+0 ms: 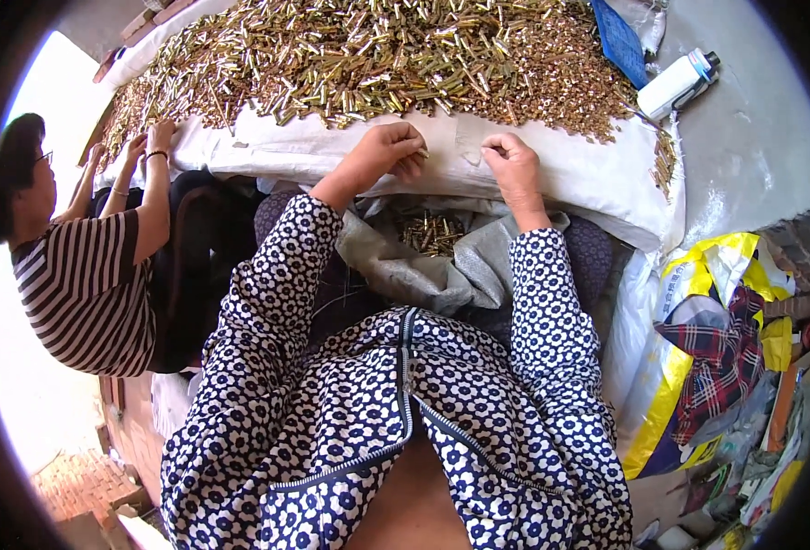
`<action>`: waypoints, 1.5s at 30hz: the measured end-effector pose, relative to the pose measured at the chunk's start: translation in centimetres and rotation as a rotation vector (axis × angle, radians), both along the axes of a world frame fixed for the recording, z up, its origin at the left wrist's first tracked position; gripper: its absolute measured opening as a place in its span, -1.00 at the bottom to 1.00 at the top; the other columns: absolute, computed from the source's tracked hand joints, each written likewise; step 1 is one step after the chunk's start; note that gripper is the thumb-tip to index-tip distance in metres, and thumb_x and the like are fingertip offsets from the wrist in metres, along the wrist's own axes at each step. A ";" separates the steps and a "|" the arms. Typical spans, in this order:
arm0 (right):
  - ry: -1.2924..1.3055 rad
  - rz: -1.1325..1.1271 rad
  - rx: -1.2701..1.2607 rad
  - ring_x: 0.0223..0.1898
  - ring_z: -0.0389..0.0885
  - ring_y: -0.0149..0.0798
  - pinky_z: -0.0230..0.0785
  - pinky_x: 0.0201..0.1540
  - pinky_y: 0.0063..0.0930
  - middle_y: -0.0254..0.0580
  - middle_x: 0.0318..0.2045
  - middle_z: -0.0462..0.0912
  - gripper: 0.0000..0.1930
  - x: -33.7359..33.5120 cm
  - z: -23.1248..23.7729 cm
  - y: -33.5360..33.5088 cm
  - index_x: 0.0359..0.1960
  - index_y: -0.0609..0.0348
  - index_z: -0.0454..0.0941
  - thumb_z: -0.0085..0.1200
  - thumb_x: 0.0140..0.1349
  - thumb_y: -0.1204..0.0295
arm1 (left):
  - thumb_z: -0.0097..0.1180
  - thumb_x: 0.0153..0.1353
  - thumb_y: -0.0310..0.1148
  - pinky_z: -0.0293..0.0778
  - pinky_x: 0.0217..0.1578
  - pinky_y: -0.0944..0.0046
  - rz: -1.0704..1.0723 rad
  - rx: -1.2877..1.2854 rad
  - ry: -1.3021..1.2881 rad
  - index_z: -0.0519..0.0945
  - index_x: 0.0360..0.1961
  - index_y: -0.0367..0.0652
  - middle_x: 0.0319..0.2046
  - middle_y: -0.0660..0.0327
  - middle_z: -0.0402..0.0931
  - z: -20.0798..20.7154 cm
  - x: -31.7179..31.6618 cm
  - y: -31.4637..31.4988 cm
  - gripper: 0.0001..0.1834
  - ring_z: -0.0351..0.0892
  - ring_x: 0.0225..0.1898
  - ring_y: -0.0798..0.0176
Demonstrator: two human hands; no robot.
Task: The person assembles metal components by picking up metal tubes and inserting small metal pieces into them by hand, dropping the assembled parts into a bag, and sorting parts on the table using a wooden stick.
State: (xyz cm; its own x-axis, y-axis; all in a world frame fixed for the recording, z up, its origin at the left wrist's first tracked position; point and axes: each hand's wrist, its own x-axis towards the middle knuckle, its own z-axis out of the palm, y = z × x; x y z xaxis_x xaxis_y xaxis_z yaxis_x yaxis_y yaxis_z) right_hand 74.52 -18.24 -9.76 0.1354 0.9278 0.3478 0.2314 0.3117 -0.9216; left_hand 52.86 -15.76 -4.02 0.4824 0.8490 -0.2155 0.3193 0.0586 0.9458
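My left hand [382,158] is raised over the near edge of a white cloth [322,147], its fingers curled together. Whatever may be pinched in them is too small to make out. To its right, my right hand [517,170] has thumb and forefinger pressed together, and anything between them is hidden. Beyond both hands spreads a heap of small brass-coloured metal pieces [396,64], many of them short and tube-like. Below and between my wrists, an open grey sack [423,275] lies across my lap, with more brass-coloured pieces [430,235] inside.
At the left, a person in a striped shirt [84,284] reaches to the heap's edge. A white bottle [678,84] and a blue dustpan-like piece [620,41] lie at the far right. A yellow-and-white bag [648,403] with plaid cloth [721,353] stands by my right side.
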 end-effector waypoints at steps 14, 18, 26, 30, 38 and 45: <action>-0.125 -0.028 0.054 -0.50 0.51 -0.41 0.38 -0.41 -0.59 -0.29 -0.50 0.55 -0.96 -0.4 0.1 -0.3 -0.51 0.18 0.50 0.08 -0.04 0.55 | -0.01 0.12 -0.39 0.39 -0.58 0.32 -0.016 0.594 0.233 0.48 -0.42 -0.28 -0.61 0.15 0.46 0.3 0.2 -2.9 -0.85 0.48 -0.62 0.32; -0.188 0.000 0.107 -0.50 0.49 -0.45 0.36 -0.41 -0.61 -0.32 -0.51 0.52 -0.97 -0.9 0.4 -0.4 -0.50 0.19 0.49 0.07 -0.02 0.56 | -0.04 0.14 -0.32 0.39 -0.51 0.28 0.269 0.734 0.368 0.50 -0.40 -0.23 -0.59 0.13 0.49 -0.9 -1.6 0.8 -0.81 0.48 -0.56 0.21; -0.292 -0.070 0.132 -0.49 0.53 -0.25 0.38 -0.42 -0.45 -0.28 -0.50 0.53 -0.95 -1.2 0.4 -0.5 -0.54 0.11 0.49 0.09 -0.06 0.46 | -0.04 0.10 -0.20 0.39 -0.41 0.11 0.478 0.821 0.545 0.52 -0.41 -0.12 -0.51 0.02 0.51 -3.1 -1.1 2.7 -0.78 0.50 -0.44 -0.04; -0.344 -0.079 0.123 -0.46 0.53 -0.19 0.38 -0.41 -0.38 -0.25 -0.49 0.54 -0.94 -1.7 0.5 -0.1 -0.54 0.07 0.50 0.06 -0.05 0.41 | -0.02 0.06 -0.23 0.40 -0.41 0.12 0.529 0.810 0.544 0.52 -0.43 -0.12 -0.52 0.02 0.51 -3.7 -1.4 2.8 -0.80 0.50 -0.45 -0.05; -0.298 -0.061 0.194 -0.46 0.53 -0.17 0.39 -0.39 -0.37 -0.24 -0.51 0.54 -0.94 -1.9 0.0 0.4 -0.55 0.07 0.50 0.05 -0.05 0.41 | -0.03 0.05 -0.20 0.37 -0.44 0.20 0.524 0.791 0.612 0.50 -0.42 -0.14 -0.56 0.08 0.49 -3.4 -1.2 2.9 -0.77 0.49 -0.50 0.07; -0.324 -0.075 0.142 -0.47 0.53 -0.15 0.39 -0.40 -0.38 -0.22 -0.51 0.54 -0.95 -1.8 0.3 0.1 -0.56 0.08 0.50 0.05 -0.05 0.42 | -0.04 0.03 -0.20 0.38 -0.41 0.08 0.537 0.787 0.591 0.51 -0.45 -0.10 -0.54 0.01 0.49 -3.6 -1.0 2.9 -0.79 0.49 -0.44 -0.06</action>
